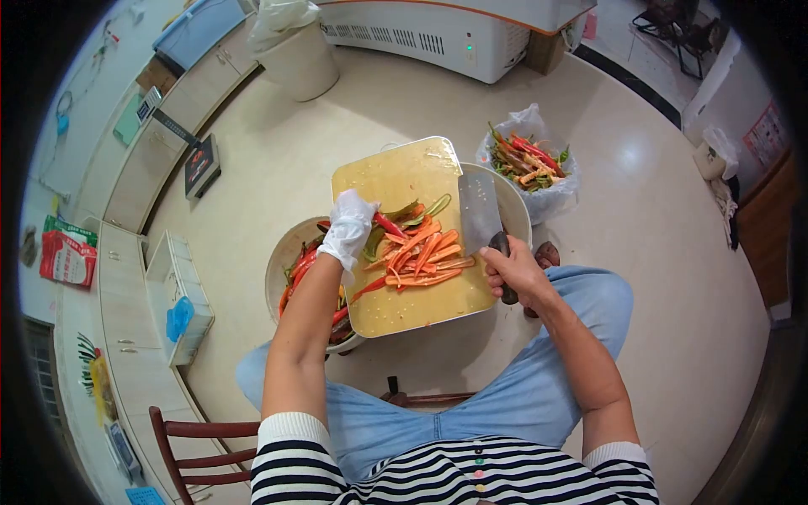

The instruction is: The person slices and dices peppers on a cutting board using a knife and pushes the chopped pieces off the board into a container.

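Note:
My left hand [347, 229], in a thin white glove, is closed at the left side of the yellow cutting board [400, 172]. A red chili pepper [388, 225] sticks out from its fingertips. My right hand [515, 271] grips the black handle of a cleaver [480, 206], whose wide blade lies over the board's right edge. Between the hands, split orange-red pepper strips [425, 252] are heaped on the board, with a few green pieces behind them. Pale seeds dot the surface. The glove hides part of the held pepper.
A basin of whole peppers [296, 271] stands left, partly under the board. Another pale basin [515, 202] shows behind the cleaver. A bag-lined bin [551, 189] holds stalks and peppers. A scale [202, 167], a white bin [299, 63] and a wooden chair [202, 429] stand around.

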Tool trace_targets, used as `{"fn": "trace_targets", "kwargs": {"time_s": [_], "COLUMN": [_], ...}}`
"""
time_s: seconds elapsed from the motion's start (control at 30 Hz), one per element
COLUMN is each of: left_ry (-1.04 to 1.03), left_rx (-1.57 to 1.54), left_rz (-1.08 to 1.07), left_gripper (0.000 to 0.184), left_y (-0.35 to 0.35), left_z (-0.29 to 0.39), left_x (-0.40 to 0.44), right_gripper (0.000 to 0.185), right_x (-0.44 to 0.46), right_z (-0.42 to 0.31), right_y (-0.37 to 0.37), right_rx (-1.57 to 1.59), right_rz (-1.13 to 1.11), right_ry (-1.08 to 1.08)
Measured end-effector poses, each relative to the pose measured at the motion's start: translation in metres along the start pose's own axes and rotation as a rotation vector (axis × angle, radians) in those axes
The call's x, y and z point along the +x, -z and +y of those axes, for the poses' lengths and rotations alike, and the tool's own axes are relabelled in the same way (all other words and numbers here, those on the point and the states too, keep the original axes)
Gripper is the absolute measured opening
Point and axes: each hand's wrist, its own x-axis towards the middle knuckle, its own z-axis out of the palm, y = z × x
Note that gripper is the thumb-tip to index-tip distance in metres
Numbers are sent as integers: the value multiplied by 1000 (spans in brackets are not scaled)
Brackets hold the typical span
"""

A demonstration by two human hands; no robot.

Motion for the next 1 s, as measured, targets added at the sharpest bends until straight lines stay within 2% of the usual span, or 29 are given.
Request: {"fn": "trace_targets", "kwargs": {"time_s": [0.1,0.2,0.27,0.47,0.53,0.6,0.63,0.73,0.8,0.87,0.93,0.97,1.0], "left_ry": [34,141,109,156,144,121,121,-5,-349,-434,-650,-751,-753], "left_rx": [6,-144,-233,-139,-122,-18,-19,22,-156,-204,14,152,151], "left_rz": [-16,94,-85,-82,-21,170,172,251,287,249,60,7,5], "left_gripper": [45,42,42,30,24,22,22,23,22,24,29,43,43], "left_y": [-6,-20,-20,-13,-14,-9,-4,5,4,0,2,6,4], "left_z": [-5,-27,-44,-48,-46,-41,-34,-12,3,16,28,30,30], "left_x": [9,22,22,-2,-8,-13,-16,-19,-20,-19,-20,-18,-19], "right_gripper": [18,16,16,17,17,17,17,17,17,17,17,17,17], "right_x": [0,-4,-5,-4,-5,-3,-3,-3,-2,-2,-2,-1,-1], "right_z": [0,-4,-7,-6,-7,-5,-4,-4,-5,-5,-5,-5,-4], "right_y": [1,-1,-2,-4,-4,-2,-1,1,3,3,5,5,5], "right_rx": [-35,-33,-33,-34,-36,-24,-25,-8,-10,-12,-17,-19,-20], "right_rz": [15,22,19,20,17,4,4,25,29,33,37,33,29], "right_ry": [2,7,13,18,17,31,32,28,45,41,35,41,47]}}
